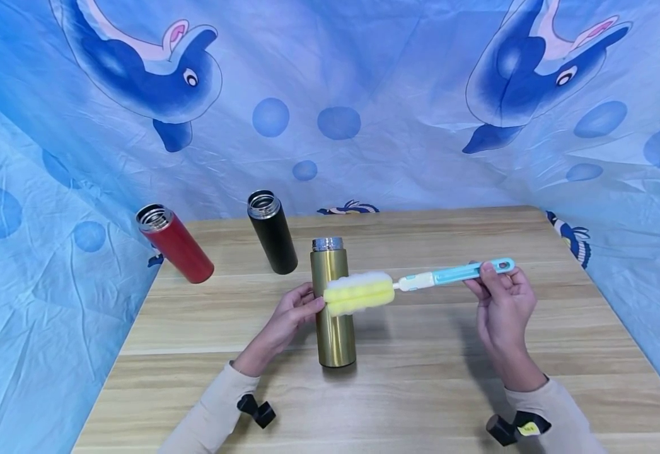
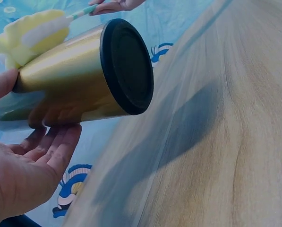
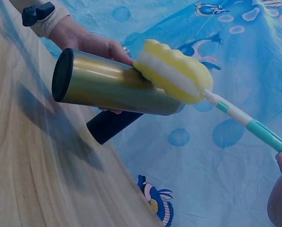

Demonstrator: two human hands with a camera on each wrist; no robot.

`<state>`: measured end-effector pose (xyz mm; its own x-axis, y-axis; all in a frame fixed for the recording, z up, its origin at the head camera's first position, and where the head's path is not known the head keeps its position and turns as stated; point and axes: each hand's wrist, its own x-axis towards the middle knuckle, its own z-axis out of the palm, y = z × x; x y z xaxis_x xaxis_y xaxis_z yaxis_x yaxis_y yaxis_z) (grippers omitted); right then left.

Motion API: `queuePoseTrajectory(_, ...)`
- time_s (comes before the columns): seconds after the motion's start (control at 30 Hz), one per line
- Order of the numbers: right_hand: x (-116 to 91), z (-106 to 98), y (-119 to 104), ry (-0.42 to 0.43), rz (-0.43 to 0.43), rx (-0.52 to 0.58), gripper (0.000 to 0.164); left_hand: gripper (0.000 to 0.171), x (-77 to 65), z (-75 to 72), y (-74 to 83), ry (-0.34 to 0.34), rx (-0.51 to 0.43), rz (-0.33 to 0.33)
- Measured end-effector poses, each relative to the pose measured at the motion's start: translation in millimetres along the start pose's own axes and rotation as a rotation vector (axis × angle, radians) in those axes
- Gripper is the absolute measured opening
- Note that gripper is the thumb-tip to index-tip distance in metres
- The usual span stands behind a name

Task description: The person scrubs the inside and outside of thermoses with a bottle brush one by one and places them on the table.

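My left hand [image 1: 292, 314] grips a gold thermos flask [image 1: 335, 343] around its middle, lifted off the table with its mouth away from me. The flask's dark base [image 2: 127, 66] faces the left wrist camera. With my right hand [image 1: 505, 309] I pinch the turquoise handle [image 1: 460, 273] of a bottle brush near its end. Its yellow and white sponge head [image 1: 360, 294] lies across the flask's outer side, near my left thumb. In the right wrist view the sponge head [image 3: 174, 73] also overlaps the flask's upper side; whether it touches the flask, I cannot tell.
An uncapped black flask [image 1: 275, 239] stands at the back of the wooden table [image 1: 420, 391]. Farther left, near the table's edge, is an uncapped red flask [image 1: 179, 249]. A blue dolphin-print cloth [image 1: 386, 170] hangs behind and at the sides.
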<state>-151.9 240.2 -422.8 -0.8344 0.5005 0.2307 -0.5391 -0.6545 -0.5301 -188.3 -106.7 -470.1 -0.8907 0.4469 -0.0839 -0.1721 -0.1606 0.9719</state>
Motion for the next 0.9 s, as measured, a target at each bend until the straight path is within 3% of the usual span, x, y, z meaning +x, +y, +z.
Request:
queuePoseTrajectory(0.3,7,9,3,-0.023,-0.032,-0.002,0.015,0.061,0.4,-0.3,0.3,-0.001,0.065,-0.008)
queuePoseTrajectory(0.57,12,17,7,-0.018,-0.041,-0.006,0.02,0.05,0.7,-4.1,-1.8,0.028,0.128,-0.026)
queuePoseTrajectory(0.9,19,24,9,0.001,-0.068,-0.011,0.022,0.052,2.1,-1.5,-2.4,-0.025,-0.017,-0.036)
